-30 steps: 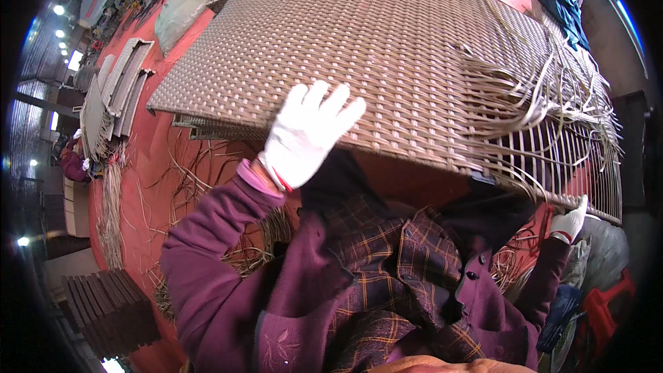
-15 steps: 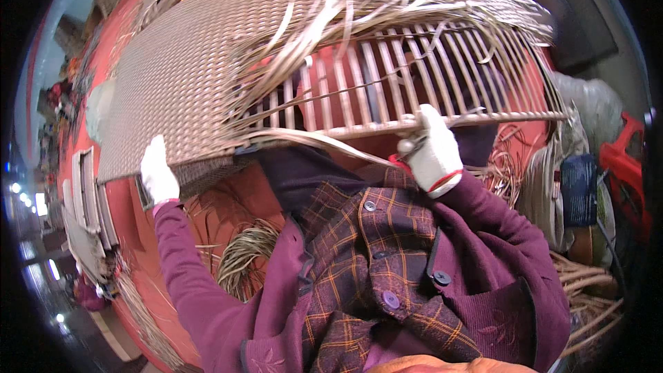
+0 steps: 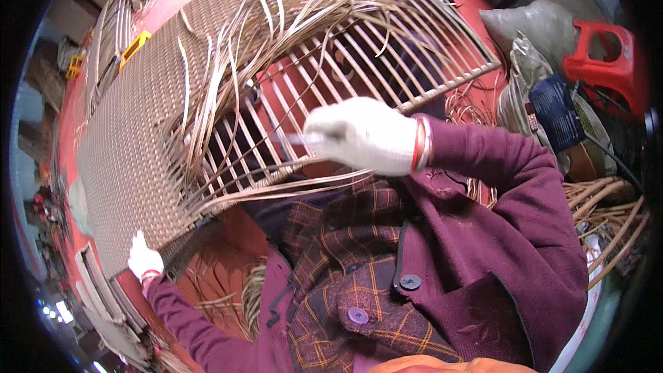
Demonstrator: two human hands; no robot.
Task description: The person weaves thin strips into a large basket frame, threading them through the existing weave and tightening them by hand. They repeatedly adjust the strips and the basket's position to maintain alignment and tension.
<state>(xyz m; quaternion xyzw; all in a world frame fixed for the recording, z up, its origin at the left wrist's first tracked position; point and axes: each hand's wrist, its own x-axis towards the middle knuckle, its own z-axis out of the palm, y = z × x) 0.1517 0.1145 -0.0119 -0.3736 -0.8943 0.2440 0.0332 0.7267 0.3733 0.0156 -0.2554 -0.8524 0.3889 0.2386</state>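
Note:
A large tan wicker panel [image 3: 131, 159] lies tilted across my front. One part is tightly woven; the other is a frame of bare rods [image 3: 290, 83]. My left hand [image 3: 145, 259], in a white glove, grips the panel's near left corner with its fingers up over the edge. White-gloved too, my right hand [image 3: 362, 135] is closed above the near rail. A slim greyish thing [image 3: 297, 139], blurred, sticks out of its fingers; its kind I cannot make out. Long loose strips [image 3: 221, 69] fan over the rods, and a few strips [image 3: 290, 186] run beneath my right hand.
A red plastic stool [image 3: 601, 62] stands at the right, near clear plastic bags [image 3: 528, 24] and a dark blue package [image 3: 554, 112]. Coiled strips [image 3: 252, 297] lie on the red floor covering. Tan canes [image 3: 604, 214] are at the lower right. Flat woven pieces [image 3: 103, 304] lie at left.
The panel has turned, its right end rising and its left corner dropping with my left hand. My right hand has left the near rail and moved leftward, nearer the camera.

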